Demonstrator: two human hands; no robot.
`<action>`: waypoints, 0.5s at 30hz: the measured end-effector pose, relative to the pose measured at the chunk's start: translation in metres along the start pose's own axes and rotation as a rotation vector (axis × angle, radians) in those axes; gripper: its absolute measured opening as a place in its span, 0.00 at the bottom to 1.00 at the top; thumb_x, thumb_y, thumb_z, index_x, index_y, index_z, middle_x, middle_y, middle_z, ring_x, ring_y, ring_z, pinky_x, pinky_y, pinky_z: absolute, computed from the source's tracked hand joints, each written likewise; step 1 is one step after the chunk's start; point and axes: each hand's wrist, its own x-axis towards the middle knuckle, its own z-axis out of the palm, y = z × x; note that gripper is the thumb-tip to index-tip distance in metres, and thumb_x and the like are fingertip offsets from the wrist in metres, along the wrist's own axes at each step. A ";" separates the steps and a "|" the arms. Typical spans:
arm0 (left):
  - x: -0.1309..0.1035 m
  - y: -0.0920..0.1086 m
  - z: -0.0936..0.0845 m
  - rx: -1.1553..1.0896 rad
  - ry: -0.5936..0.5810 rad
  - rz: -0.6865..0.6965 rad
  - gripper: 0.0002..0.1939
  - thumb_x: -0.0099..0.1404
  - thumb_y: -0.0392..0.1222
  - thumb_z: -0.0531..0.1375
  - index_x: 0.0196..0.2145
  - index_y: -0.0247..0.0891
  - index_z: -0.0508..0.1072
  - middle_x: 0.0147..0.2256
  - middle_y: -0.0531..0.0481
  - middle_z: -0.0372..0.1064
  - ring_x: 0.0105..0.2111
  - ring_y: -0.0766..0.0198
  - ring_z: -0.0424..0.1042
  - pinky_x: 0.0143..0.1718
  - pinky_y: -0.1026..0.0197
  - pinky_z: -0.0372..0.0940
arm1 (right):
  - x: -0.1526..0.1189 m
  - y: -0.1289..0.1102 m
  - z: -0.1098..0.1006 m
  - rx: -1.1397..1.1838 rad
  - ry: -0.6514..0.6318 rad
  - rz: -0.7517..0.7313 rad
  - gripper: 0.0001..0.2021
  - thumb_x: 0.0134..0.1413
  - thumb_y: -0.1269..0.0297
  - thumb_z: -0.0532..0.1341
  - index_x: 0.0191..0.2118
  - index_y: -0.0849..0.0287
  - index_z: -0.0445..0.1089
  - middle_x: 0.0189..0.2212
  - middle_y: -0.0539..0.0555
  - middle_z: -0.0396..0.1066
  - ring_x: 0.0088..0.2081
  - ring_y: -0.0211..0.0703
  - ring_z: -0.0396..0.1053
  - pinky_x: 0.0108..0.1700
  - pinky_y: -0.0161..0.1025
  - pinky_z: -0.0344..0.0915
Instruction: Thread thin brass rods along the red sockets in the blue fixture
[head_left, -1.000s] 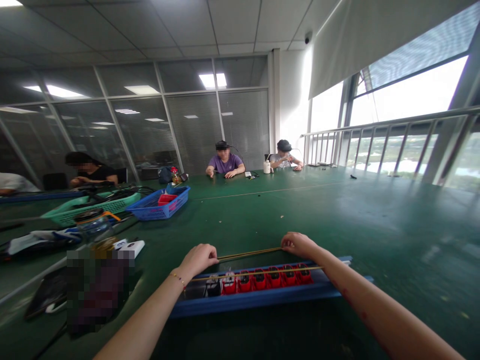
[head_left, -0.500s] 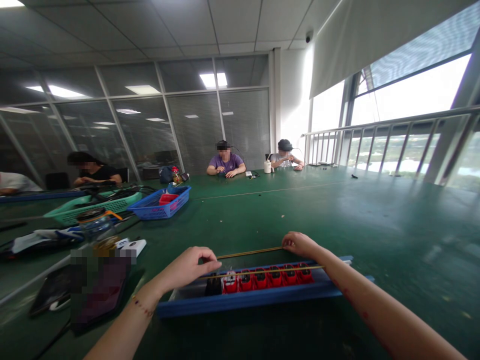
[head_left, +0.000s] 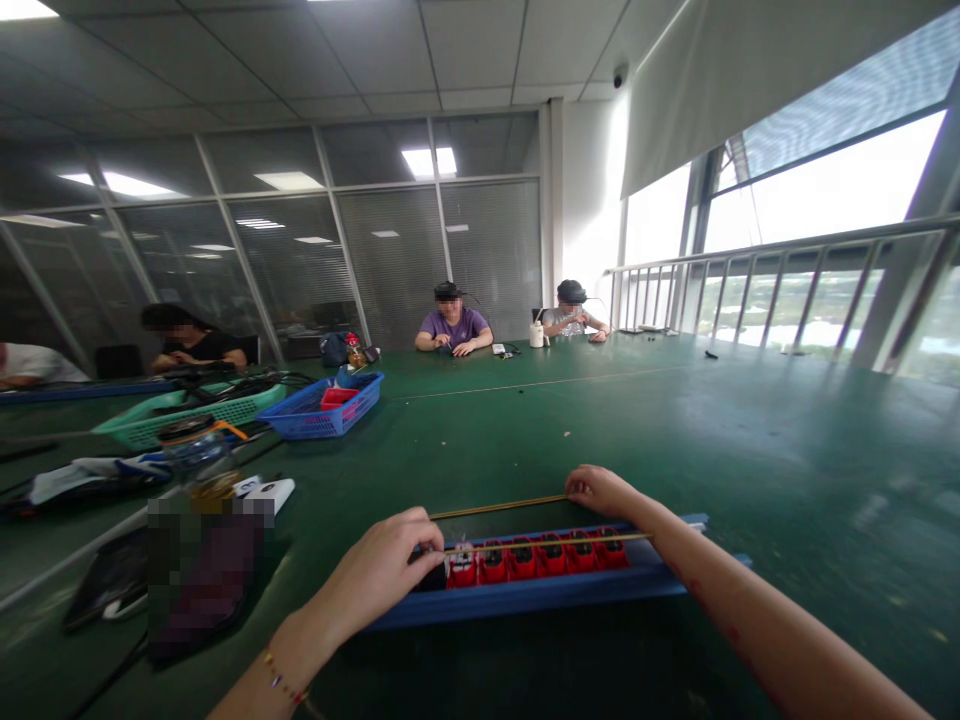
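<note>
A long thin tan elastic band [head_left: 499, 507] is stretched between my hands, its far strand behind a long blue tray [head_left: 540, 597] and its near strand across the tray. My left hand [head_left: 386, 558] pinches the band near the tray's left end, thumb and fingers together. At the far strand's right end, my right hand [head_left: 601, 490] has curled fingers closed on the band. The near strand reaches my right forearm. Inside the tray stands a row of several red pieces [head_left: 523, 562] with black tops; the leftmost has a whitish top. A black piece [head_left: 431, 580] beside them is partly hidden by my left hand.
To the left lie a dark pouch [head_left: 210, 590], a white device [head_left: 274, 494] and a lidded jar [head_left: 195, 450]. Farther off are a blue basket [head_left: 322, 425] and a green basket [head_left: 135, 432]. Several people sit around the green table [head_left: 637, 420].
My left hand has moved slightly right and down, closing its fingers at the near strand over the black piece. My right hand stays almost in place.
</note>
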 end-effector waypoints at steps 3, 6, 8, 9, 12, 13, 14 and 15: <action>0.000 0.000 -0.004 -0.019 0.018 0.010 0.12 0.58 0.48 0.51 0.27 0.42 0.72 0.30 0.52 0.65 0.30 0.64 0.65 0.30 0.66 0.54 | 0.000 0.000 0.000 0.014 0.007 -0.013 0.08 0.44 0.66 0.56 0.31 0.57 0.71 0.29 0.52 0.69 0.30 0.38 0.66 0.33 0.32 0.61; 0.002 -0.004 -0.012 -0.040 0.061 0.009 0.12 0.58 0.47 0.51 0.28 0.42 0.72 0.31 0.52 0.66 0.31 0.64 0.65 0.31 0.66 0.54 | 0.000 0.000 0.000 0.030 -0.005 -0.005 0.08 0.43 0.68 0.56 0.31 0.57 0.71 0.29 0.52 0.69 0.30 0.38 0.66 0.33 0.31 0.61; 0.005 -0.012 -0.017 -0.036 0.096 -0.007 0.13 0.57 0.48 0.51 0.28 0.42 0.73 0.31 0.52 0.67 0.30 0.64 0.65 0.31 0.66 0.55 | 0.000 0.000 -0.002 0.046 -0.015 0.003 0.08 0.43 0.69 0.56 0.31 0.57 0.72 0.29 0.52 0.69 0.30 0.38 0.66 0.33 0.31 0.61; 0.007 -0.017 -0.020 -0.027 0.110 -0.019 0.13 0.57 0.48 0.51 0.28 0.42 0.73 0.31 0.52 0.67 0.30 0.64 0.65 0.31 0.65 0.55 | 0.000 0.000 -0.002 0.059 -0.021 0.009 0.09 0.42 0.69 0.56 0.31 0.57 0.72 0.29 0.52 0.70 0.30 0.38 0.66 0.33 0.31 0.61; 0.015 -0.034 -0.022 0.003 0.114 -0.045 0.12 0.56 0.49 0.52 0.28 0.42 0.73 0.30 0.52 0.68 0.29 0.64 0.65 0.30 0.65 0.55 | 0.000 0.000 -0.004 0.107 -0.035 0.038 0.09 0.42 0.68 0.56 0.31 0.58 0.72 0.29 0.52 0.71 0.31 0.39 0.67 0.32 0.31 0.62; 0.017 -0.040 -0.022 0.007 0.101 -0.053 0.12 0.55 0.49 0.53 0.27 0.42 0.73 0.29 0.52 0.68 0.28 0.64 0.65 0.30 0.66 0.55 | 0.000 0.000 -0.005 0.120 -0.045 0.047 0.10 0.42 0.68 0.56 0.32 0.59 0.72 0.29 0.52 0.71 0.31 0.39 0.67 0.32 0.31 0.62; 0.020 -0.045 -0.020 0.006 0.078 -0.060 0.12 0.55 0.49 0.53 0.27 0.42 0.73 0.29 0.52 0.69 0.28 0.64 0.66 0.29 0.66 0.55 | 0.000 0.000 -0.005 0.131 -0.054 0.054 0.10 0.42 0.69 0.56 0.32 0.59 0.72 0.29 0.52 0.72 0.31 0.39 0.67 0.33 0.32 0.62; 0.023 -0.050 -0.018 0.002 0.048 -0.067 0.13 0.55 0.49 0.53 0.27 0.41 0.73 0.28 0.52 0.69 0.28 0.64 0.66 0.28 0.66 0.55 | 0.000 0.001 -0.006 0.141 -0.060 0.060 0.10 0.42 0.69 0.56 0.31 0.59 0.72 0.29 0.52 0.72 0.31 0.39 0.67 0.33 0.32 0.62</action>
